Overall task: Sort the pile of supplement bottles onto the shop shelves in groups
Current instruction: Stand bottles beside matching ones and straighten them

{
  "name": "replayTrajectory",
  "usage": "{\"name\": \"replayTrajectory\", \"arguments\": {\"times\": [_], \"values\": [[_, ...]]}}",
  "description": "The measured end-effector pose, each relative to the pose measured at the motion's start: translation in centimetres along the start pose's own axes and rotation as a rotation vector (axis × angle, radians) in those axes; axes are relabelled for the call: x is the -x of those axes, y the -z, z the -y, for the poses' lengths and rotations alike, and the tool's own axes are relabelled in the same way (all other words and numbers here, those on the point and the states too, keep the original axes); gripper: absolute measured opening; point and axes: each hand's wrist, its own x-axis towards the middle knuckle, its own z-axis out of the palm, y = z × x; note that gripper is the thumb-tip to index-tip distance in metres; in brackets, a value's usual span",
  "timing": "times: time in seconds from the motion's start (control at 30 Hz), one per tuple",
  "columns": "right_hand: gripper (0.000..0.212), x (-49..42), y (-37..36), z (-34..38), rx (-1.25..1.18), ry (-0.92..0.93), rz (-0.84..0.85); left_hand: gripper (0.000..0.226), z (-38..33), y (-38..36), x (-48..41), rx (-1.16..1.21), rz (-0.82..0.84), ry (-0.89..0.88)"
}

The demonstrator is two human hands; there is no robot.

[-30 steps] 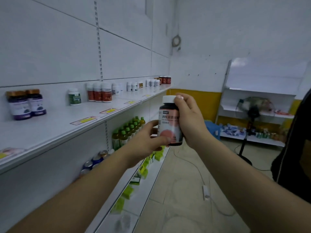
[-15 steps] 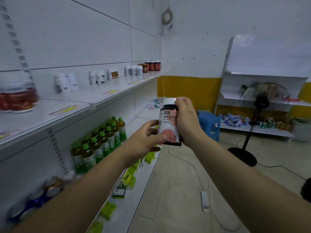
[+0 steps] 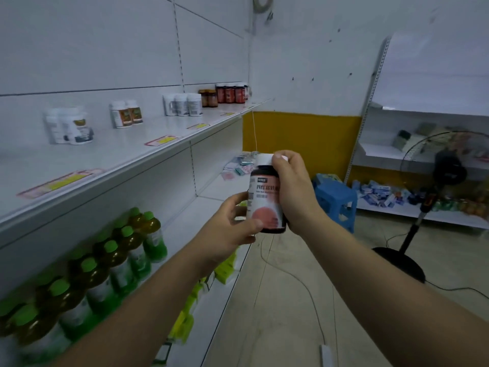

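Bottle [image 3: 264,205] is upright in mid-air over the aisle, to the right of the shelves and clear of them. Both hands are clamped on it. The right hand [image 3: 293,192] wraps its right side, with a fingertip up on the white cap [image 3: 264,159]. The left hand [image 3: 232,226] sits low on the left, thumb pressed on the foot of the label, fingers curled behind.

Handling, our read: the wall is dark and smooth and the label glossy, so it is likely slick. It is stiff, with no give showing under the grip. We cannot tell whether it is glass or plastic, so we treat it as breakable over this hard floor. It is small enough for one hand, and the weight is probably modest. We judge the best hold to be round the body at mid-label, thumb opposite fingers. We would avoid the cap, which is narrower and could turn.

Down left, nearest to us, green-capped drinks [image 3: 119,250] stand on the lower shelf; they are not ours to sort.

Top shelf [image 3: 132,165], going away from us:
- white tubs [image 3: 68,127], set back from the front edge
- orange-label pair [image 3: 127,113]
- white trio [image 3: 182,104]
- brown jars [image 3: 209,98]
- dark bottles [image 3: 231,92] with red labels at the far end, near the back wall

The dark bottles look closest to ours, so the far end is its probable home, set down base-first just beside them.
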Motion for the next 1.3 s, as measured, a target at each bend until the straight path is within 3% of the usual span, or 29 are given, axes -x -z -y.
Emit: {"name": "replayTrajectory", "arguments": {"times": [0.07,0.17,0.27,0.47,0.57,0.67,0.83,1.0,1.17,1.3], "values": [[0.011,-4.6,0.0,-1.8,0.051,0.088,0.016,0.051,0.9,1.1,-5.1,0.014,-0.004,-0.032],[0.021,-11.6,-0.1,-3.2,0.083,0.17,0.045,0.064,1.4,2.6,-13.1,0.028,-0.001,-0.083],[0.023,-18.6,0.4,-3.9,0.068,0.207,0.039,0.058,1.1,3.6,-20.8,0.026,0.028,-0.117],[0.026,-30.2,3.2,-5.9,0.053,0.13,-0.02,0.067,1.6,4.1,-33.4,0.089,0.02,-0.128],[0.042,-35.9,5.5,-8.9,0.116,0.108,-0.031,0.055,2.5,3.8,-39.9,0.169,0.018,-0.115],[0.044,-41.7,7.8,-12.2,0.079,0.073,-0.023,0.047,3.3,3.2,-47.0,0.183,0.012,-0.109],[0.032,-52.7,11.8,-16.0,0.053,0.077,-0.026,0.068,5.1,1.4,-59.1,0.114,-0.001,-0.1],[0.034,-64.0,14.5,-19.2,0.032,0.026,0.027,0.069,6.8,0.9,-70.4,0.082,-0.047,-0.072],[0.036,-75.8,14.1,-22.2,0.052,0.006,0.084,0.062,7.5,3.2,-81.0,0.122,-0.123,-0.056],[0.028,-86.0,11.9,-24.5,0.026,0.061,0.124,0.035,7.7,6.2,-89.9,0.142,-0.202,-0.092]]}}
